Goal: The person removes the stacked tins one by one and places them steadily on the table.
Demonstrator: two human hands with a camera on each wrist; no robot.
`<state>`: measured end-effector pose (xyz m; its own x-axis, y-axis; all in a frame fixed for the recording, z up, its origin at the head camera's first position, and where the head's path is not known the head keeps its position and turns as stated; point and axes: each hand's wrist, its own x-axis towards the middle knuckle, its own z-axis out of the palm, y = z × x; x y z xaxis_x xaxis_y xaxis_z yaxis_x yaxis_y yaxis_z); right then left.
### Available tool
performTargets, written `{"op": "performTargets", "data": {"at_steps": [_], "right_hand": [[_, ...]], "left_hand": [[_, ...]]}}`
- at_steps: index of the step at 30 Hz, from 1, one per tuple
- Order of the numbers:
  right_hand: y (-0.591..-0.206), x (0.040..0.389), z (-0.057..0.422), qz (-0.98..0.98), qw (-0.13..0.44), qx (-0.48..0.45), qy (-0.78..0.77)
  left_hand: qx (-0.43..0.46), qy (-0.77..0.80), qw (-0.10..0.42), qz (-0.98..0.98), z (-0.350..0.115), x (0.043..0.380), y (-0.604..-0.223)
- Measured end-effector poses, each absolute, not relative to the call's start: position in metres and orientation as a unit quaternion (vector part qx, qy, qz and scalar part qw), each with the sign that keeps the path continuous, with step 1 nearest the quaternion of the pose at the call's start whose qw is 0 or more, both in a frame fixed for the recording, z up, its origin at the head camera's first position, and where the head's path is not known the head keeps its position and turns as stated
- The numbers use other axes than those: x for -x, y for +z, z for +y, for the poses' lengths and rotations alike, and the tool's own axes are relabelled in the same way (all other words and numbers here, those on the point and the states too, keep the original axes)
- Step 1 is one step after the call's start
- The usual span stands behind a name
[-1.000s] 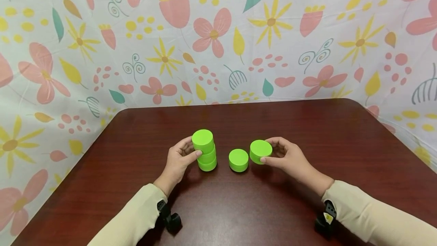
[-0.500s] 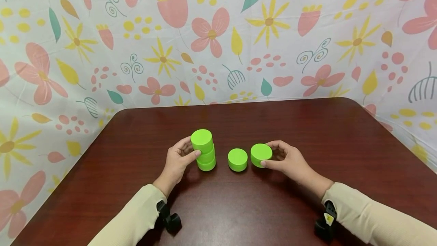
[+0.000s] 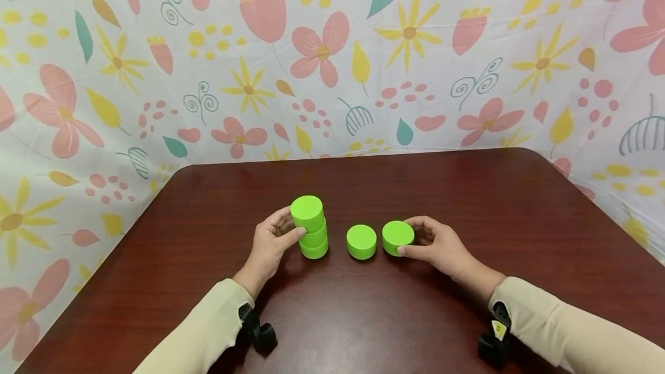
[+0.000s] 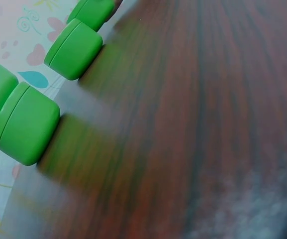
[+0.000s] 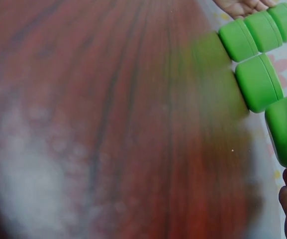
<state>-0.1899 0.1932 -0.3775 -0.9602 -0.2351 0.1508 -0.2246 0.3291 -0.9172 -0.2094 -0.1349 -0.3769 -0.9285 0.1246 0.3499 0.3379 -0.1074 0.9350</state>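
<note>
at the centre of the head view, a stack of three short, round, bright green containers (image 3: 314, 241) stands on a dark red-brown, wood-grained desk (image 3: 343, 316), its top one set slightly to the left. the left hand (image 3: 267, 247) is grasping it from the left: the thumb lies in front, near the join of the top two, so the stack is at the fingertips. right of centre, the grip of the right hand (image 3: 441, 247) pinches a single green container (image 3: 398, 238) at its right side, thumb in front; whether its base touches the desk i cannot tell. between the two grips, a matching loose container (image 3: 361, 242) rests on the desk, apart from the stack.
</note>
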Motion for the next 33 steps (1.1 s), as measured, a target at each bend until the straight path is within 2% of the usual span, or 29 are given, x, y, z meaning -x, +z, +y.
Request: {"op": "performTargets", "data": {"at_steps": [33], "right_hand": [[-0.3869,0.1930,0.1949,0.820,0.013,0.128,-0.557]], "left_hand": [[0.178,-0.731,0.083,-0.653,-0.1345,0.2113,-0.3797]]}}
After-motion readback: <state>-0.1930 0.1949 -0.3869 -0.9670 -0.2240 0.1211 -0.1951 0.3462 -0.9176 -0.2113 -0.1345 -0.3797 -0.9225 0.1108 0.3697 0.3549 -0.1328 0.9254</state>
